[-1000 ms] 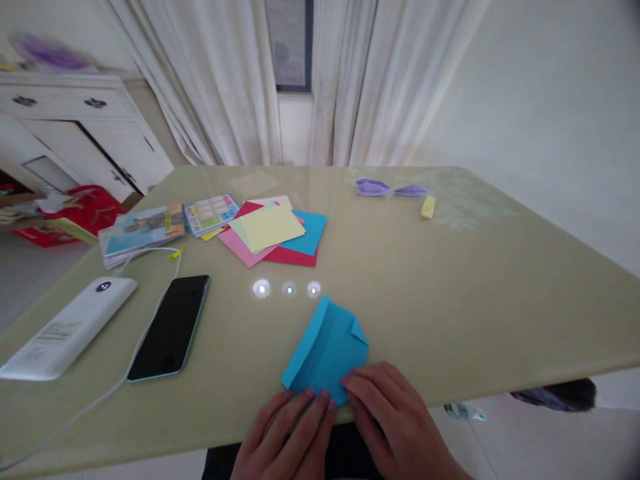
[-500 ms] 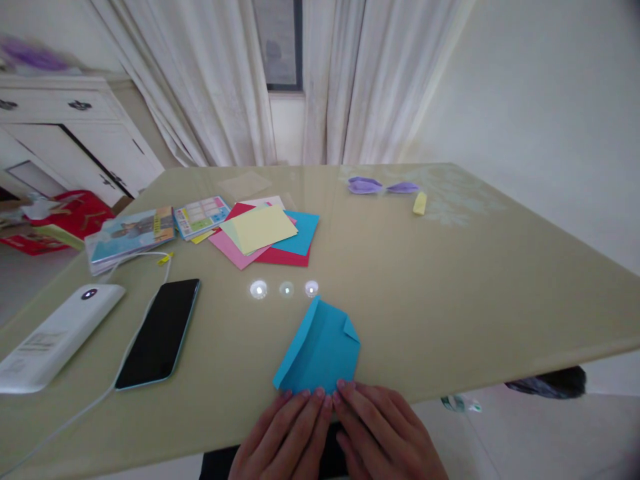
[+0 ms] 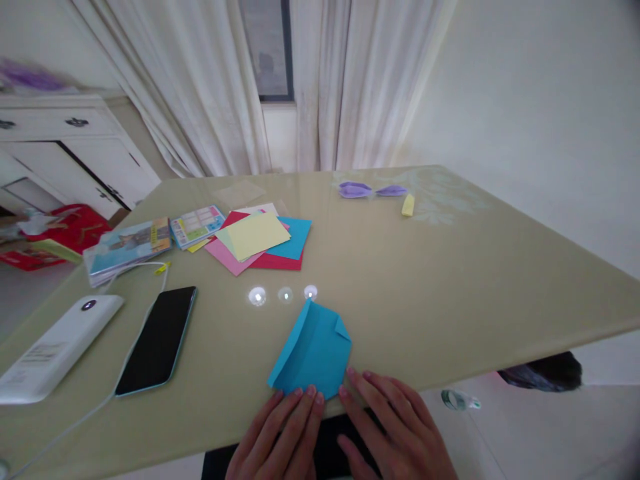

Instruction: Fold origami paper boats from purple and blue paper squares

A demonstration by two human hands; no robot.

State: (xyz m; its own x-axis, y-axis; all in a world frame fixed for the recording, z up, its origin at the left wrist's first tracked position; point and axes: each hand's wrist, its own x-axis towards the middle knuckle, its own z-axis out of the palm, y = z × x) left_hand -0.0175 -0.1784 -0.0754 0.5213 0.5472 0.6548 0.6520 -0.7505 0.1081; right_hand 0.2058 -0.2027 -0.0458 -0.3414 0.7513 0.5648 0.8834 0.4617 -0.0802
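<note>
left hand (image 3: 281,435): fingers together, tips on near edge of blue paper (image 3: 321,350), pinch can't tell | paper: lower centre of frame on bench (image 3: 450,287), up-frame of fingers, long fold slanting up-right, left hand nearer | right hand (image 3: 396,425): fingers apart, tips by paper's lower-right edge, contact unclear

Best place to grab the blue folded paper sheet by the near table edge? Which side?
Blue folded paper sheet: I'd pinch the long folded flap along its left edge, coming from the left. The flap appears slightly raised, while the body lies nearly flat. The near edge looks less handy: the left hand has its fingertips on it.
</note>
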